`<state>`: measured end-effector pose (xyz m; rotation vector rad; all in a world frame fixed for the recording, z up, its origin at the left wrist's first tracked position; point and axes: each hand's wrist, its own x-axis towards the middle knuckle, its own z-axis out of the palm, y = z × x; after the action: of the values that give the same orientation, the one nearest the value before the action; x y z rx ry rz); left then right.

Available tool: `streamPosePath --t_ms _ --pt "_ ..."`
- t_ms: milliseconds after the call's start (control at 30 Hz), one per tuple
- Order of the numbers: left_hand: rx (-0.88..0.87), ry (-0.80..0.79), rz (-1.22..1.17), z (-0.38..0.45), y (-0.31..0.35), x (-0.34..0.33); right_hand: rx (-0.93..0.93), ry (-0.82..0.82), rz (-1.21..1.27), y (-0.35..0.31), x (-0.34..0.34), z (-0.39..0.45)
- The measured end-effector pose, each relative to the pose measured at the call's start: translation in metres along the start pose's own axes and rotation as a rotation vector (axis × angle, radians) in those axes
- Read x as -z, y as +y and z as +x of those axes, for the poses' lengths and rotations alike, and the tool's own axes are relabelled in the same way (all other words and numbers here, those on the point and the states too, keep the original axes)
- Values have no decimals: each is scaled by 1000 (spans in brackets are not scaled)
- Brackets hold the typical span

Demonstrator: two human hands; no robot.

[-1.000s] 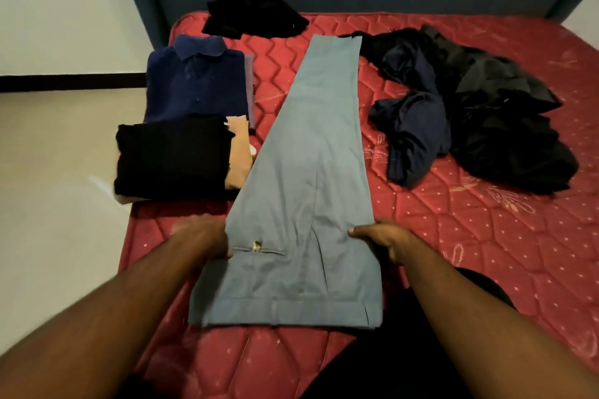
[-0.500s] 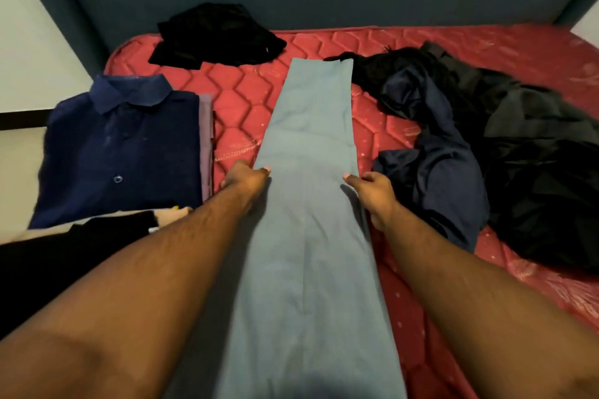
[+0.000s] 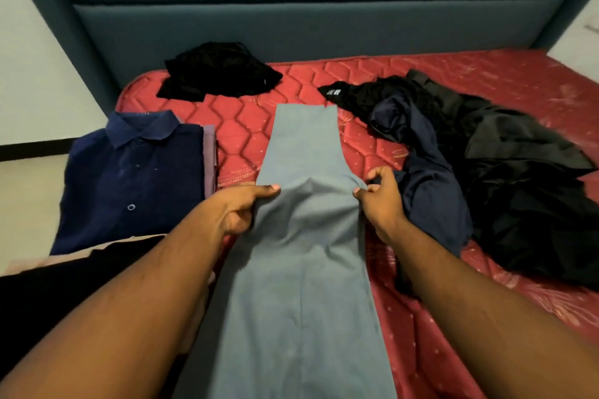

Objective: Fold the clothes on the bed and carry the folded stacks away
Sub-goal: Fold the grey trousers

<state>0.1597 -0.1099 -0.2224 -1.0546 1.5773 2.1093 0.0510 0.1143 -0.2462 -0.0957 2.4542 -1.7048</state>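
Head cam: grey trousers (image 3: 301,236) lengthwise twd headboard; left hand (image 3: 238,209), right hand (image 3: 379,201) pinch edges.

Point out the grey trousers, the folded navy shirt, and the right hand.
grey trousers (image 3: 301,269), head view, flat middle of the leg.
folded navy shirt (image 3: 136,178), head view, chest beside the buttons.
right hand (image 3: 381,204), head view, back of the hand.

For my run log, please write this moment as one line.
step: folding grey trousers | left hand: pinches left edge | right hand: pinches right edge | unfolded pile: remains
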Motion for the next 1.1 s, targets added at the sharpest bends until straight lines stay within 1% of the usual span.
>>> streamPosePath --t_ms 100,167,200,267,367,433,500,567,667,767,833,933,1000,1100 --pt "-74 -103 -115 -63 -4 4 80 -142 31 -44 40 -46" --pt "-72 -146 -106 -108 -11 4 53 -186 116 -70 65 -79" --pt "-71 -140 -72 -126 -14 3 11 -198 194 -81 75 -95" --pt "-130 -52 -34 -166 -18 -2 -84 -239 339 -102 89 -131" --pt "-288 35 -1 -225 -11 -13 -132 -247 344 -134 100 -173" --pt "-394 65 35 -262 7 -18 -101 -211 371 -170 112 -187" --pt "-474 96 54 -302 33 -25 -16 -154 397 -220 132 -198" --pt "-543 114 13 -343 68 -34 91 -106 434 -272 154 -205" --pt "-636 135 -20 -397 122 -50 249 -42 440 -335 181 -212" --pt "-671 181 -24 -436 157 -64 373 41 355 -376 197 -211" --pt "-714 248 1 -456 175 -74 482 132 266 -400 203 -206" --pt "-810 355 46 -477 196 -87 657 266 53 -431 210 -204" --pt "-881 429 60 -492 204 -95 717 274 -5 -452 217 -203" --pt "-1048 426 -29 -504 204 -96 762 195 60 -467 222 -207"
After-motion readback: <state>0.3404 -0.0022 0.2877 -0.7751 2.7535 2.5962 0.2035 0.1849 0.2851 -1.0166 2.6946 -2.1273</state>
